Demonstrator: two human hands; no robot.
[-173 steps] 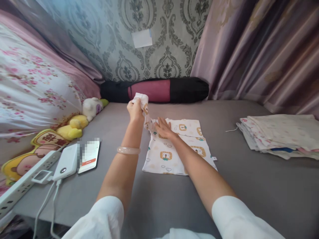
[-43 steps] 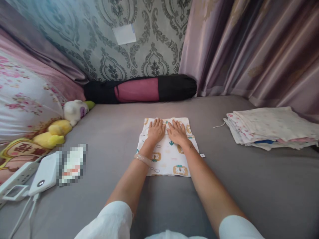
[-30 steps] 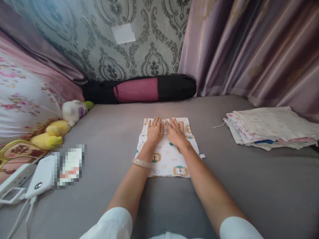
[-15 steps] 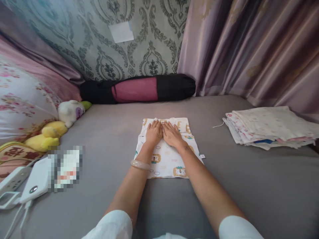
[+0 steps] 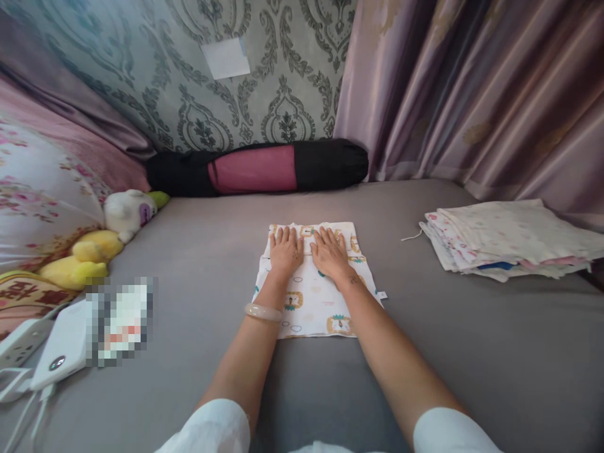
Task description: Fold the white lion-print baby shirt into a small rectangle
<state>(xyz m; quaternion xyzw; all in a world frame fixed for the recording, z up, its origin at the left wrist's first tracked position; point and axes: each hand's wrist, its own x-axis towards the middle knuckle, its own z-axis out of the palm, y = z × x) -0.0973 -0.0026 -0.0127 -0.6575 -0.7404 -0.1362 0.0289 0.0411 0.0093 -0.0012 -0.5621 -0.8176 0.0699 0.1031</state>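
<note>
Palms of left hand (image 5: pixel 285 250) and right hand (image 5: pixel 329 255), grip released, flatten one printed cloth (image 5: pixel 315 297).

Folded cloth (image 5: pixel 317 296): white, printed with orange-framed animal motifs and teal marks. Bed sheet (image 5: pixel 472 352): plain grey. Roll bag (image 5: pixel 257 167): black with a pink middle. Wallpaper (image 5: pixel 283 75): grey-green damask. Curtain (image 5: pixel 472 94): mauve. Plush toys (image 5: pixel 94 251): yellow and white.

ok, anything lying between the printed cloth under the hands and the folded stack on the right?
Head view: only bare grey bed sheet between the printed cloth and the folded stack, apart from the cloth's small tag and a loose thread off the stack.
</note>
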